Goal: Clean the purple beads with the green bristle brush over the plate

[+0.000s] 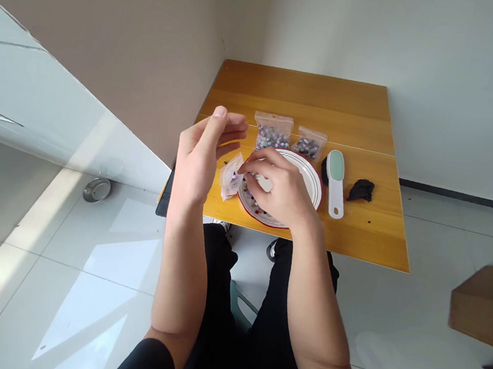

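Observation:
My left hand (206, 151) is raised above the left side of the table, thumb up and fingers stretched out to the right, with nothing visible in it. Thumb and fingertips of my right hand (279, 185) pinch the edge of a small clear plastic bag (229, 182) with some beads inside. The bag leans at the left rim of a white plate (313, 180) edged in red. Small beads (255, 205) of mixed colours lie along the plate's lower left. My right hand hides the plate's middle.
Behind the plate lie a larger zip bag of beads (273, 134) and a smaller one (307, 146). To the right are a white-and-green brush (335, 182) and a crumpled black piece (361, 190) on the wooden table (308, 97). A metal bowl (97, 190) and cardboard box (485, 303) are off the table.

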`<state>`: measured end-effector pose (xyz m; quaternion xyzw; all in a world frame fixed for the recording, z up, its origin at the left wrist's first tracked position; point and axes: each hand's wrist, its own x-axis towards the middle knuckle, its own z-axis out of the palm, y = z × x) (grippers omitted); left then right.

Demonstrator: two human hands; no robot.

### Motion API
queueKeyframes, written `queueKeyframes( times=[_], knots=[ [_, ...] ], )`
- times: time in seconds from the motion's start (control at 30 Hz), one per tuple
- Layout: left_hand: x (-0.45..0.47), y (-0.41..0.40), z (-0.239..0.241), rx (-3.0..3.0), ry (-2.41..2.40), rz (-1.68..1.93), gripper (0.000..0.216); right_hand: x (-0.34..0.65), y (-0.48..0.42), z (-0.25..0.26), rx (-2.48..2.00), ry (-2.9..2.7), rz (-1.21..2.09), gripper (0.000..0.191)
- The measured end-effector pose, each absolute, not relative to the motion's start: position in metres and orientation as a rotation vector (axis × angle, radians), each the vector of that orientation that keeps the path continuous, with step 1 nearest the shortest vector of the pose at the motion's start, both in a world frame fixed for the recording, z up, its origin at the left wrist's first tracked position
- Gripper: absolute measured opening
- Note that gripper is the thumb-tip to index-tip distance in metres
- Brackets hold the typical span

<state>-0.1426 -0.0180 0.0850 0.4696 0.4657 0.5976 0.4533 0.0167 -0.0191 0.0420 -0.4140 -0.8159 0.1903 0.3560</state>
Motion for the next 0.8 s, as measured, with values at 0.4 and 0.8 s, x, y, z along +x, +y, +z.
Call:
queueKeyframes(
  times=[0.4,0.8],
  knots=[
    [-0.121,-0.017,0.088,0.973,1.013,1.452,0.041,0.053,-0.022,0.010,-1.724,-2.377,0.542,0.072],
    [-0.109,-0.035,0.101,0.999,0.945,1.417,0.035,0.027,0.003,0.002,-1.373,-2.404,0.308,0.043]
  ],
)
